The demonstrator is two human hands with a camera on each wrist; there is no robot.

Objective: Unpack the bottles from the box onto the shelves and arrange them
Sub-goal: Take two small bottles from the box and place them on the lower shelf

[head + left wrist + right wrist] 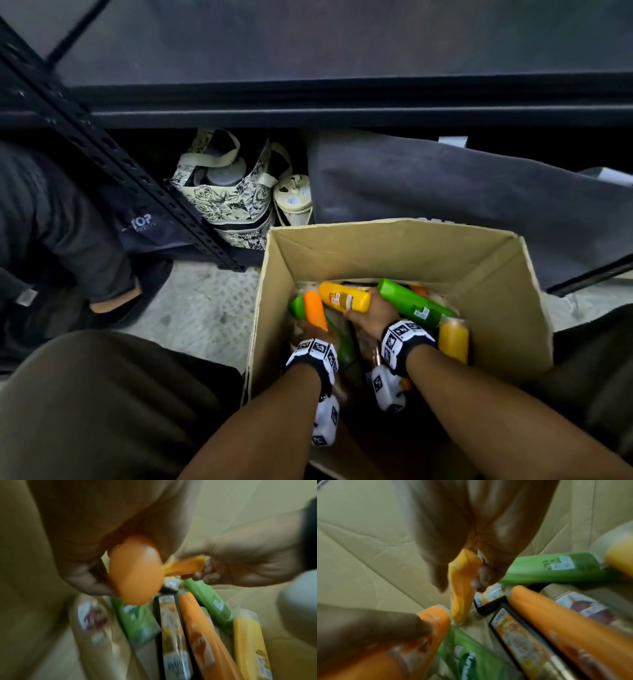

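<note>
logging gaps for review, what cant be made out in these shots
- Labels on the bottles lying in the box: blurred in both wrist views, too small in the head view.
- Left hand's fingers: head view, hidden behind the orange bottle.
- Shelves: head view, upper levels cut off by the top edge.

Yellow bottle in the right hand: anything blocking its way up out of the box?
Nothing visible does. The right hand grips the yellow bottle above the other bottles, and the box is open on top.

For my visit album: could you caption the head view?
Left hand grips an orange bottle, right hand a yellow bottle, inside the cardboard box.
</note>
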